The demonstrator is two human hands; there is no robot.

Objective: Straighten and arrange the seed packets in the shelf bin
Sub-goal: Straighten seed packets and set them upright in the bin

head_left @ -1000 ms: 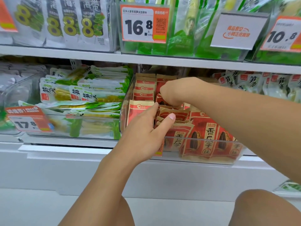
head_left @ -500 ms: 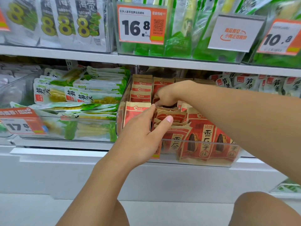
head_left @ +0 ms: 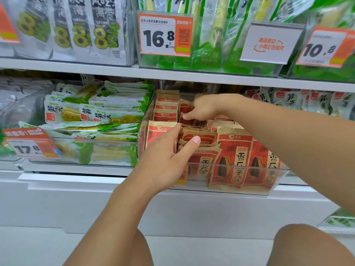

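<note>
While both arms are reaching into the clear shelf bin (head_left: 240,166) on the lower shelf, the head view is showing the red-and-tan sunflower seed packets (head_left: 233,154) filling that bin in rough rows, some standing upright at the front and along the left wall, others lying slumped and overlapping in the middle.

The left hand (head_left: 165,162) is resting at the front-left of the bin, its fingers fairly straight and pressed against the face of an upright packet (head_left: 159,135) by the left wall, with the thumb stretching out over the slumped middle stack (head_left: 199,137); it is bracing rather than gripping. The right hand (head_left: 201,108) is crossing in from the right and reaching deeper, its fingers curled down and pinching the top edge of a tilted packet (head_left: 189,120) toward the back of the middle row.

The relation that matters, in my judgement, is this: the disordered packets are lying between the two hands, behind the left thumb and just in front of the right fingertips, with their long axes leaning back and sideways instead of standing vertical like the front row. The right hand is nearer the tilted back packet and is looking best placed to pull it upright, while the left hand is holding the left column steady as a guide.

Bamboo shoot packs (head_left: 96,116) are sitting in the neighbouring bin to the left.
</note>
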